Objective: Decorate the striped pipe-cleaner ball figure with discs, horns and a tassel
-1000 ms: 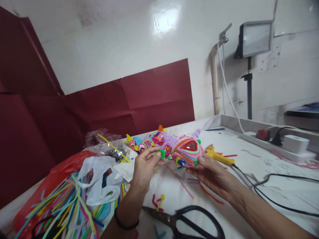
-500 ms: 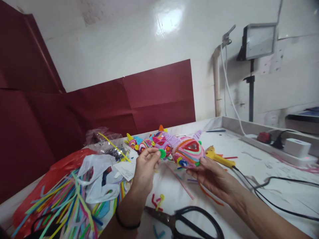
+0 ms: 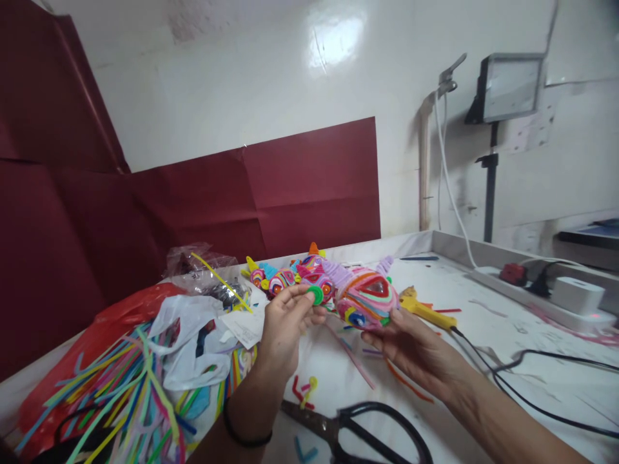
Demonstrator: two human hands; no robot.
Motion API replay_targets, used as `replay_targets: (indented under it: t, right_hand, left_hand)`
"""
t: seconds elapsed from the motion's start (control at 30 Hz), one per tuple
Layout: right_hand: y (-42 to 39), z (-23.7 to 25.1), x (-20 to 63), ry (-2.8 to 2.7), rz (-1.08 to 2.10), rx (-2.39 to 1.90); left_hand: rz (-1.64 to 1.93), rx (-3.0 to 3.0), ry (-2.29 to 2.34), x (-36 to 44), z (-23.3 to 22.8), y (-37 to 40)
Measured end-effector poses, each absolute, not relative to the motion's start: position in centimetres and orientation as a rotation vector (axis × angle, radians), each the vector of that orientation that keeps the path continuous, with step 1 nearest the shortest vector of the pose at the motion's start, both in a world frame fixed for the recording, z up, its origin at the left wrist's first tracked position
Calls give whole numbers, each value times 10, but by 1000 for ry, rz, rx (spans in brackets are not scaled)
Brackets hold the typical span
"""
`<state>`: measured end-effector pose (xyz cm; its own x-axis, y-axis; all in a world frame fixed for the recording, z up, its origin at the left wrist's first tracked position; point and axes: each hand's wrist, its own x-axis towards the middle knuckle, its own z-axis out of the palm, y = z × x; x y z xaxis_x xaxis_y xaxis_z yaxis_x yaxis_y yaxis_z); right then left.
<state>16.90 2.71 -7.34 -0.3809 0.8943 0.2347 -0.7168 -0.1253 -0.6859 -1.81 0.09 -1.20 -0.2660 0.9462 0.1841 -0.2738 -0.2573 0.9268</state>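
Between thumb and fingers, my left hand (image 3: pixel 285 322) pinches a small green pipe-cleaner coil (image 3: pixel 316 295). My right hand (image 3: pixel 411 338) grips the lower right side of a multicoloured pipe-cleaner figure (image 3: pixel 367 293), with pink, orange and blue strands and lilac horn-like spirals on top. The coil is held just left of the figure; from this angle a gap shows between them. Behind the hands sit several similar colourful figures (image 3: pixel 283 280). A yellow hot glue gun (image 3: pixel 428 309) lies right of the held figure. Large black-handled scissors (image 3: pixel 358 428) rest below the hands.
At left, a bundle of pipe cleaners (image 3: pixel 135 386) lies over a red plastic bag (image 3: pixel 140 303), beside a white plastic bag (image 3: pixel 193 348). A power strip (image 3: pixel 541 296) stands at right, and a black cord (image 3: pixel 512 386) crosses the table. Cut pieces (image 3: pixel 304 390) lie near the scissors.
The view has shifted slightly. The green coil has turned a little in my left fingers, and more of those fingers now shows beneath it. My right hand keeps hold of the figure.
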Motion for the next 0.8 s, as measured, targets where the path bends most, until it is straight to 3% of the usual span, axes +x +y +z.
replay_targets:
  t: [0.8]
  right_hand:
    - [29, -79, 169, -857, 1821, -249]
  left_hand:
    - [1778, 1111, 997, -12, -13, -7]
